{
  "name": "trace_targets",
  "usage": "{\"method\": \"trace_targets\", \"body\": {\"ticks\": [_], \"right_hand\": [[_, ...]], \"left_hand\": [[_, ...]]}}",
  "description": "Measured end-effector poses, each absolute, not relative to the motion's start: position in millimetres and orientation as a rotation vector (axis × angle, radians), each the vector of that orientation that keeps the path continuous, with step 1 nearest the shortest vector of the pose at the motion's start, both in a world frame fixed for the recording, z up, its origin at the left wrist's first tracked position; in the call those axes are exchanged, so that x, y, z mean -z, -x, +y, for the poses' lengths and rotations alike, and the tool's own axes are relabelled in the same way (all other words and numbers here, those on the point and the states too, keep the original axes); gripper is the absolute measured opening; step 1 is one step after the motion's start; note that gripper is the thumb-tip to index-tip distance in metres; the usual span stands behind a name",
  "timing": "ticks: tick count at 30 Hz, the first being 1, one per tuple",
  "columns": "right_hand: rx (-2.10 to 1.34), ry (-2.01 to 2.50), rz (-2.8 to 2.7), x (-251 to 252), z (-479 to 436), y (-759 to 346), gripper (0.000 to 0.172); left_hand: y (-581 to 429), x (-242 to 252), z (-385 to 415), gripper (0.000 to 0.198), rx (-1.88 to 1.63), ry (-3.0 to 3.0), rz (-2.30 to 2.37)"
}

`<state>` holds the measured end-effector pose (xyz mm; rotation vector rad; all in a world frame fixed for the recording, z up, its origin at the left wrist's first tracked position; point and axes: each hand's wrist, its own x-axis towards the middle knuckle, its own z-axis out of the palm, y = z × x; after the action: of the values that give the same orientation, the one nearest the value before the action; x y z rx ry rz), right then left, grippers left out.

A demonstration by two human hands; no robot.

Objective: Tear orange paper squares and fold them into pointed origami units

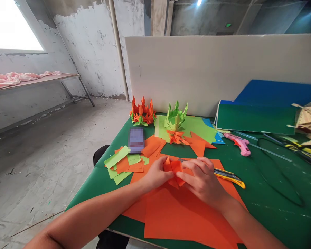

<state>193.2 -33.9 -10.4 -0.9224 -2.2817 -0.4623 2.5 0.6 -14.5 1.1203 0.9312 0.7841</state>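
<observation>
A small folded piece of orange paper (174,169) is held up between both hands, above large orange sheets (186,218). My left hand (158,173) pinches its left side, thumb in front. On its right side my right hand (200,174) grips it with thumb and fingers. Partly behind my right hand, a yellow and black utility knife (230,176) lies on the orange paper. Just beyond the hands are folded orange paper pieces (175,137), a green folded-paper crown shape (176,117) and an orange one (142,112) with green bits.
Cut orange and green paper slips (121,162) lie left, beside a blurred rectangular object (136,139). A pink glue gun (238,143) with a cord rests to the right, near clear sticks. Green and blue boards (256,116) lean at the back against a white partition (197,69).
</observation>
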Motion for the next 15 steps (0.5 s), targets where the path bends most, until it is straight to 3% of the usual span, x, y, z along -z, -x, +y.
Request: {"method": "trace_targets", "body": {"ticks": [6,15], "right_hand": [[0.484,0.905,-2.231,10,-37,-194,0.015],[0.561,0.871,-2.226,10,-37,-195,0.022]], "left_hand": [[-3,4,1,0.033,-0.743,-1.021,0.905],[-4,8,1,0.047,-0.777,-1.046,0.960]]}}
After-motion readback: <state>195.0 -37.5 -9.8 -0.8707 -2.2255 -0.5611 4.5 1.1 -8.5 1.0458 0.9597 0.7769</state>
